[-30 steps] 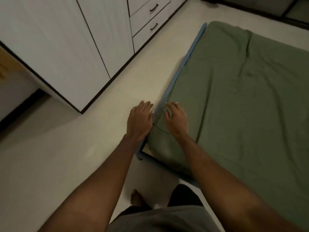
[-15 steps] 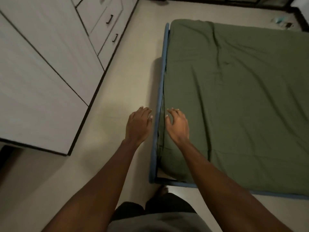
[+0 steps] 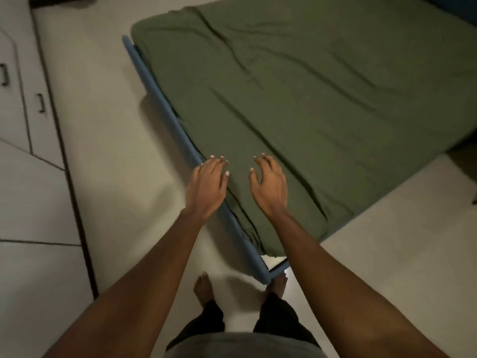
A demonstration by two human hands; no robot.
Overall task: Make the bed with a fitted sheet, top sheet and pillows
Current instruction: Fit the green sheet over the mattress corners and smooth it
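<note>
A wrinkled green fitted sheet (image 3: 309, 104) covers the mattress, which lies in a low blue bed frame (image 3: 165, 109). At the near corner a bit of white mattress (image 3: 273, 260) shows under the sheet's edge. My left hand (image 3: 206, 187) hovers over the frame's left rail, fingers relaxed and holding nothing. My right hand (image 3: 269, 184) hovers over the sheet near that corner with fingers spread and slightly bent, also holding nothing. No pillows or top sheet are in view.
White wardrobe doors and drawers (image 3: 28, 125) with dark handles line the left wall. A strip of pale floor (image 3: 111, 151) runs between them and the bed. My bare feet (image 3: 204, 288) stand at the bed's near corner.
Both hands have lifted off the sheet's edge at the rail and spread apart. The view has swung, so the bed now runs diagonally to the upper right.
</note>
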